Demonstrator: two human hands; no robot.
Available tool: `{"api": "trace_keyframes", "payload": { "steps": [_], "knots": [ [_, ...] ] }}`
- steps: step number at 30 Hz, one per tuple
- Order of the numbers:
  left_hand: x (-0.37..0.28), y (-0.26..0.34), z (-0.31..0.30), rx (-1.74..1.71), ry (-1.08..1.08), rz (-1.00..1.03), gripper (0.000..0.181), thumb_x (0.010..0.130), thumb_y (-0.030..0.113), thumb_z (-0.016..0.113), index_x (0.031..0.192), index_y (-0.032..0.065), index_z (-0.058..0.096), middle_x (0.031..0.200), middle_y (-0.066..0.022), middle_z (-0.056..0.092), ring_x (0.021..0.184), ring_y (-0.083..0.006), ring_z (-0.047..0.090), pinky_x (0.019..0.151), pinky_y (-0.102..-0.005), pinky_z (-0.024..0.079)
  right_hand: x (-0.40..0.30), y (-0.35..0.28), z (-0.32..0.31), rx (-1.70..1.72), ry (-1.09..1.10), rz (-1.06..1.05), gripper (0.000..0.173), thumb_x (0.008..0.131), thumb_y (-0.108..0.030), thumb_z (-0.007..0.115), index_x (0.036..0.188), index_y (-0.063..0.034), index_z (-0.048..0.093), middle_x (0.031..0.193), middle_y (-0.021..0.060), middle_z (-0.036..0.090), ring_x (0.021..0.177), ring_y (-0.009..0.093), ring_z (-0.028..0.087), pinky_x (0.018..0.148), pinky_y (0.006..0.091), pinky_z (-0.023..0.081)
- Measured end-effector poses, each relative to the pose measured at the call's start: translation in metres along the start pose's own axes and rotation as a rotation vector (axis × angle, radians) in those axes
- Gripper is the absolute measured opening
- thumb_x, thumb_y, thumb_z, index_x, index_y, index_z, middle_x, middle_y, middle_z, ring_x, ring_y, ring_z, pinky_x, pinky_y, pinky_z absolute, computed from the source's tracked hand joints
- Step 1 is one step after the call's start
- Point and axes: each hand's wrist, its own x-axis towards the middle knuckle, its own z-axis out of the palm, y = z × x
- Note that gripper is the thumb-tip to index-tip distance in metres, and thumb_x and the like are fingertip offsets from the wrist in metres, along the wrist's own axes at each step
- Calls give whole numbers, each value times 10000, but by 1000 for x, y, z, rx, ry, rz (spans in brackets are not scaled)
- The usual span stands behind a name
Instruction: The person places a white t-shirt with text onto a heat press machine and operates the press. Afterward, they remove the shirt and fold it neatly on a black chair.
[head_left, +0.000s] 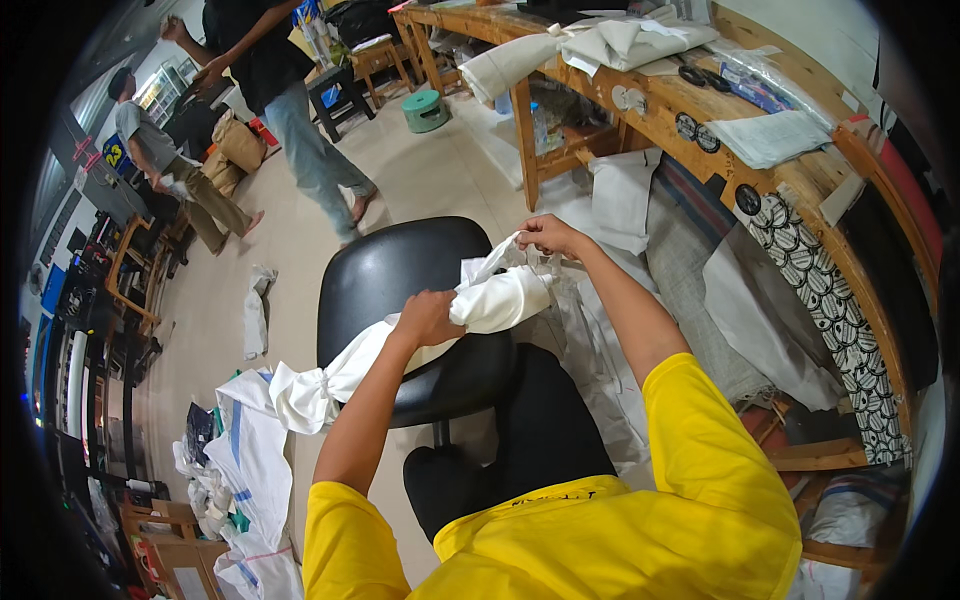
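A long roll of white cloth, gathered and tied near its left end, lies across the seat of a black padded chair. My left hand grips the roll around its middle. At the roll's far right end, my right hand pinches a loose white strip between thumb and fingers, held up above the roll. The bunched left end hangs past the chair's edge. My fingertips on the underside of the roll are hidden.
A wooden workbench on the right carries another white roll and black scissors. White sacks lie on the floor at left, near a small wrapped bundle. Two people stand ahead, beside a green stool.
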Motion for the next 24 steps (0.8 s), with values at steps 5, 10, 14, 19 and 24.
{"api": "trace_keyframes", "payload": {
  "steps": [5, 10, 14, 19, 24],
  "knots": [
    [-38, -6, -47, -399, 138, 173, 534, 742, 266, 847, 1198, 12, 735, 1083, -204, 758, 1019, -371, 718, 963, -430, 536, -22, 22, 47, 134, 77, -300, 268, 993, -204, 728, 1211, -49, 751, 1012, 39, 765, 836, 130, 643, 778, 295, 503],
    [-49, -16, -76, -533, 286, -31, 528, 800, 216, 822, 1272, 10, 709, 1160, -157, 782, 1059, -272, 732, 977, -392, 534, -85, 31, 159, -596, 395, -693, 266, 928, -152, 665, 1169, -72, 746, 1086, 193, 756, 993, 396, 705, 889, 490, 554],
    [-43, -20, -74, -561, 314, -75, 538, 795, 215, 810, 1292, 37, 708, 1126, -165, 786, 1040, -281, 740, 970, -398, 538, -161, 5, 253, -732, 217, -533, 132, 1045, -215, 576, 1048, -99, 638, 885, 165, 735, 832, 404, 734, 710, 537, 587],
    [-41, -18, -62, -310, 568, -70, 424, 743, 213, 821, 1092, 16, 681, 993, -226, 746, 982, -446, 701, 872, -491, 552, -173, -27, 295, -548, 133, -328, 274, 1085, -275, 538, 1064, -13, 616, 873, 294, 719, 891, 509, 700, 773, 618, 554],
    [-34, 6, 2, 82, 544, -89, 466, 680, 200, 867, 1039, 44, 615, 970, -168, 709, 998, -407, 666, 842, -515, 547, -113, -33, 254, -441, 87, -300, 288, 1023, -228, 569, 1102, 22, 690, 1037, 316, 721, 1033, 523, 678, 917, 565, 538]
  ]
}}
